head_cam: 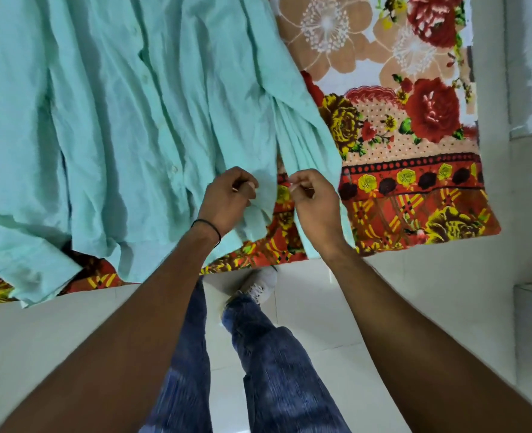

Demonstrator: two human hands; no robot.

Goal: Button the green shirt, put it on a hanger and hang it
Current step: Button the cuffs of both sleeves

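The green shirt [118, 120] is lying spread across the floral bedsheet [414, 210], with its hem reaching the near edge. The left hand [227, 200] is pinching the edge of one front panel low down near the hem. The right hand [313, 201] is pinching the facing panel's edge just beside it, and the sheet is showing between the two edges.
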